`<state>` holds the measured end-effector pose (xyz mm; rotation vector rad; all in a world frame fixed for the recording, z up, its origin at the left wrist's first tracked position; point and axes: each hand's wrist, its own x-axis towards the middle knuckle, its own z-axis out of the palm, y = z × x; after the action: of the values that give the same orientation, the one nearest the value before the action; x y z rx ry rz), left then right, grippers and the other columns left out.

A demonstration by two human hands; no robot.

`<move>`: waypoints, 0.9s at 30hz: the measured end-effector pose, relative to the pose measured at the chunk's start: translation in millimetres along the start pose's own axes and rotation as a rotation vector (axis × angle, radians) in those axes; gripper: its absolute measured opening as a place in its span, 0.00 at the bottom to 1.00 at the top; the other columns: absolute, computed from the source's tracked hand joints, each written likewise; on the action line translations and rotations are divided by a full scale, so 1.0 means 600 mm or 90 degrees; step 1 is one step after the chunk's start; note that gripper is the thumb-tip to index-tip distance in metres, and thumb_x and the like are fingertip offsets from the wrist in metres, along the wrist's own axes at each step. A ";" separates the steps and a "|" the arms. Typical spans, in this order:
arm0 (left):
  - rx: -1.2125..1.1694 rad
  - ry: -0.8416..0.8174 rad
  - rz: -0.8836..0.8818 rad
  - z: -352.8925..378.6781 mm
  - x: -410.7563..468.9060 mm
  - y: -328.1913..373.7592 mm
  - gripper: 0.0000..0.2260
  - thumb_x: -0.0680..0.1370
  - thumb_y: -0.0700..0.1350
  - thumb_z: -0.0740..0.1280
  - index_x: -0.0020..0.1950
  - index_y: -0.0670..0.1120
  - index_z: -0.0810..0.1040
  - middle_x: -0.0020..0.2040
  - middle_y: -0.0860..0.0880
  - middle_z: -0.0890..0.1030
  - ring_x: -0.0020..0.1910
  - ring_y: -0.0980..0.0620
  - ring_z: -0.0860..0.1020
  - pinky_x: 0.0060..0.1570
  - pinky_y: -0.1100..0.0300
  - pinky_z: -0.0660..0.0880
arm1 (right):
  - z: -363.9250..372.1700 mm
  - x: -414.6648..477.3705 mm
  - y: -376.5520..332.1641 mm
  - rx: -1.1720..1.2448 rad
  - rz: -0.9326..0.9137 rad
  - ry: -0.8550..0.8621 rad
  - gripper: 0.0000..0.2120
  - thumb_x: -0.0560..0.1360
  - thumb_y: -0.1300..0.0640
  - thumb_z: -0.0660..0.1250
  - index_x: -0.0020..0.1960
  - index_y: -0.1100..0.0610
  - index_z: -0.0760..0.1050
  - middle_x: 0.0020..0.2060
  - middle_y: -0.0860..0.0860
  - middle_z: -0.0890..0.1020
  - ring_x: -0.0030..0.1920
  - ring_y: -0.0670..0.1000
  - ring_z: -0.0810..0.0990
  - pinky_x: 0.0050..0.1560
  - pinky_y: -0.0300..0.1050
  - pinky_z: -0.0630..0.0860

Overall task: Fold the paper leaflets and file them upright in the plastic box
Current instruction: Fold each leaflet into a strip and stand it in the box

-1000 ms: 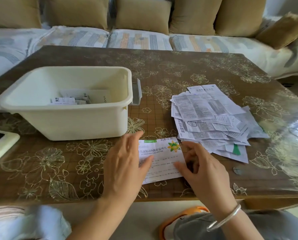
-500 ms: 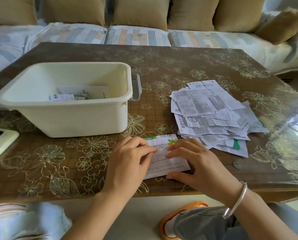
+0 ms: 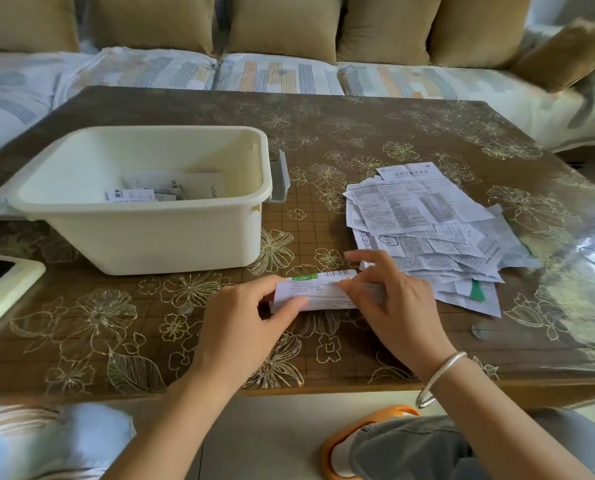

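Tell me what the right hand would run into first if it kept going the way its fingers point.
The right hand pinches the folded leaflet. Its fingers point up and left, so past the leaflet the right wall of the plastic box looks first in line, though depth is hard to judge.

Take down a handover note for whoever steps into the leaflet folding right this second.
Left hand and right hand both pinch one partly folded leaflet at the near side of the table.
Plastic box stands to the left, with a few filed leaflets inside.
Done: those few.
Left: finish this fold, file it, then work through the loose pile on the right.
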<state>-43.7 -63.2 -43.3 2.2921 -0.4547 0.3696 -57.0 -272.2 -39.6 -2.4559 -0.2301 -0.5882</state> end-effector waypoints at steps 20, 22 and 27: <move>0.253 0.041 0.066 0.028 0.013 0.007 0.16 0.69 0.45 0.75 0.56 0.48 0.80 0.55 0.51 0.78 0.55 0.48 0.75 0.57 0.53 0.69 | 0.007 0.034 -0.026 -0.225 0.041 -0.129 0.27 0.75 0.47 0.67 0.70 0.48 0.62 0.62 0.47 0.69 0.61 0.49 0.70 0.44 0.39 0.71; 0.261 0.030 0.094 0.031 0.013 0.006 0.11 0.70 0.42 0.75 0.51 0.50 0.82 0.49 0.53 0.80 0.50 0.49 0.76 0.54 0.55 0.66 | 0.000 0.052 -0.036 -0.292 0.018 -0.199 0.22 0.76 0.45 0.65 0.67 0.47 0.64 0.61 0.46 0.69 0.62 0.49 0.67 0.45 0.41 0.72; 0.181 0.001 0.047 0.032 0.012 0.006 0.06 0.72 0.46 0.74 0.48 0.54 0.82 0.44 0.58 0.80 0.45 0.54 0.76 0.48 0.58 0.65 | -0.021 0.103 -0.045 -0.272 0.054 -0.435 0.29 0.68 0.36 0.69 0.63 0.49 0.68 0.57 0.48 0.73 0.59 0.50 0.70 0.57 0.46 0.72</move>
<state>-36.3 -81.2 -50.9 2.5534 -0.5147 0.5000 -14.5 -256.0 11.8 -2.9884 -0.2863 0.2956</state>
